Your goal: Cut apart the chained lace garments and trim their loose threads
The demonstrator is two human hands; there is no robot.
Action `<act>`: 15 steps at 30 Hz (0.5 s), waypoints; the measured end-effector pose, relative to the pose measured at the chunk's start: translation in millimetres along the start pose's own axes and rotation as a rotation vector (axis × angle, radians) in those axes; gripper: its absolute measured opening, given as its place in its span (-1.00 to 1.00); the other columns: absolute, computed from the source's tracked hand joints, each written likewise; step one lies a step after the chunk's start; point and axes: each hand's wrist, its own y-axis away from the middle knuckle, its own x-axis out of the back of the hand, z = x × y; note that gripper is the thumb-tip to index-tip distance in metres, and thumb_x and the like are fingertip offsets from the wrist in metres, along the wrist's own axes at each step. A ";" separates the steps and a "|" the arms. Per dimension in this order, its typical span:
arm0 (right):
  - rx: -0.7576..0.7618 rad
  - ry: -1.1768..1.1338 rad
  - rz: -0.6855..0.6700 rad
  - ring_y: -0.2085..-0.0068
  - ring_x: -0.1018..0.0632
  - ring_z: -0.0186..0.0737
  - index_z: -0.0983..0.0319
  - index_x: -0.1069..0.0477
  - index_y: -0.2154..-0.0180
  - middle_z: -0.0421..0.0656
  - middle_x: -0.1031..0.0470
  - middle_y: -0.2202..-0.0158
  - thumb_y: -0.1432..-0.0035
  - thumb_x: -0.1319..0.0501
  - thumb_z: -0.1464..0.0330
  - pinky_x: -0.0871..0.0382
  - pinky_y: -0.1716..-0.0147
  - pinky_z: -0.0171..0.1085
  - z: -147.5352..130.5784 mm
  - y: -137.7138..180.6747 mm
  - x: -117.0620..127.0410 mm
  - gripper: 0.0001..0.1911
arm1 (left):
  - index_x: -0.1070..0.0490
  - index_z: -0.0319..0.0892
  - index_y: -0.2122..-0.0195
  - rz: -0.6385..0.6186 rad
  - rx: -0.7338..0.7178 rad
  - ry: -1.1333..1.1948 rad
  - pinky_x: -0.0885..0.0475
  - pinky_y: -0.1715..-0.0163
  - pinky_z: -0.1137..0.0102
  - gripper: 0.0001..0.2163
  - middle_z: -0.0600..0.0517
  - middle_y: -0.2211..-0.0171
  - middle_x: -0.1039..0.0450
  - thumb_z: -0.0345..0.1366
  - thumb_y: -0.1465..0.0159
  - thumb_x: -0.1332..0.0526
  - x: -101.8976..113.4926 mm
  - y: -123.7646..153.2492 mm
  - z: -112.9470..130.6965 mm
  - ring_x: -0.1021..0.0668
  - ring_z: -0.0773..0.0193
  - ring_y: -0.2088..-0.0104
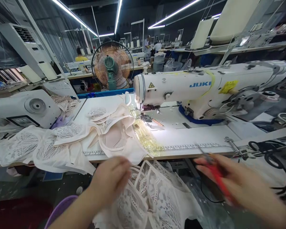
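Observation:
My left hand [113, 178] is closed with curled fingers, just off the table's front edge. It hovers at the top of a cream lace bra [154, 197] lying across my lap; what its fingers hold, if anything, is hidden. In my right hand [224, 175] is a slim pointed tool with a red handle [216, 176], its metal tip toward the table; blur hides its exact kind. Further cream bras [69, 133] lie heaped on the left of the table, one cup [114, 135] turned inside up. Clear yellowish strips [145, 136] lie beside it.
A white JUKI sewing machine [171, 89] stands lit over the table [195, 136], with an orange-handled tool [157, 122] near its needle. Another machine [26, 108] is at left. A fan [112, 65] stands behind. A purple rim [62, 206] shows below; people work far back.

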 end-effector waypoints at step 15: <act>0.043 0.362 -0.429 0.21 -0.51 -0.21 0.28 -0.36 0.08 -0.11 -0.44 0.12 -0.25 -0.15 0.30 -0.45 0.25 -0.14 -103.9 -124.9 -158.6 -0.76 | -0.44 -0.12 0.15 -0.114 0.646 -0.393 -0.39 0.24 0.32 -0.75 -0.06 0.16 -0.48 -0.41 -0.22 -0.04 6.7 -47.4 -113.3 -0.52 0.14 0.17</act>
